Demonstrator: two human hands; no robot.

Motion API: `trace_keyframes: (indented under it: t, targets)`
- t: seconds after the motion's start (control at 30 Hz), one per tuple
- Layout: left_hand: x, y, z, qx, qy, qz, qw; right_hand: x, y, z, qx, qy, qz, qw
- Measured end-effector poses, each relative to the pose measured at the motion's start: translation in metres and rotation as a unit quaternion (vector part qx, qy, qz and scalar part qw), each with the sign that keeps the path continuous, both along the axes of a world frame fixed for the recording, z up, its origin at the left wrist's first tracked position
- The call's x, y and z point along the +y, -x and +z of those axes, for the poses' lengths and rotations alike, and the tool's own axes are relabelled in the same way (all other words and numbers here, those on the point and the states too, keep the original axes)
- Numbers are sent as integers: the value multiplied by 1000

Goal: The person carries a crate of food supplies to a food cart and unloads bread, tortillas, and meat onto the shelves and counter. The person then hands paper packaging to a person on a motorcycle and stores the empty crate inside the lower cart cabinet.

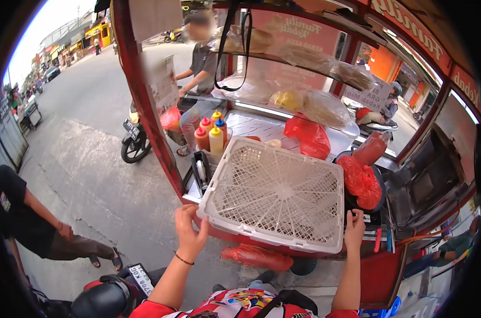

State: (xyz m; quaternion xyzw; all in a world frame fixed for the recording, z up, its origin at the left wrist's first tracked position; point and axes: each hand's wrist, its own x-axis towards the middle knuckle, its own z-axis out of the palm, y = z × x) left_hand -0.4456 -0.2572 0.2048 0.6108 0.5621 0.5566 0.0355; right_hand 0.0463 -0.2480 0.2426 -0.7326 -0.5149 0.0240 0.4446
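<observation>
A white plastic lattice basket (283,192) lies on the stall counter in front of me, its mesh face up. My left hand (190,229) is at the basket's near left corner, thumb and fingers apart, with nothing visible between them. Beside the near right corner is my right hand (354,225), its fingers bent near the rim; whether they touch it is unclear. Sauce bottles (215,139) with red, yellow and blue caps stand behind the basket's left side. Red plastic bags (361,180) lie to its right.
A metal counter surface (261,124) and shelves of bagged bread (299,100) are behind the basket. A person on a motorbike (200,69) is beyond the stall's left post. Another person (36,217) stands at the left. A helmet (103,302) is at lower left.
</observation>
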Motion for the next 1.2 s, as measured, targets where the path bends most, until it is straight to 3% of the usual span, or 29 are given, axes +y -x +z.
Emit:
trace_keyframes:
  t: [0.07,0.2,0.33,0.6,0.97,1.2]
  targets:
    - [-13,-11,21,131,-45,-61,989,-12,3,9,-1,-1,16,1000]
    - [-10,-32,25,255,-4,-194,947,-23,1,15,26,-17,53,998]
    - [-7,-38,3,328,13,-179,927,-32,0,18,49,-41,76,995]
    - [5,-38,-39,248,-109,-146,952,-41,34,41,39,8,109,993]
    - [13,-31,-51,241,-133,-151,950,-18,112,62,-42,21,215,975]
    - [23,-30,-54,223,-130,-156,953,-20,131,65,-59,54,190,979]
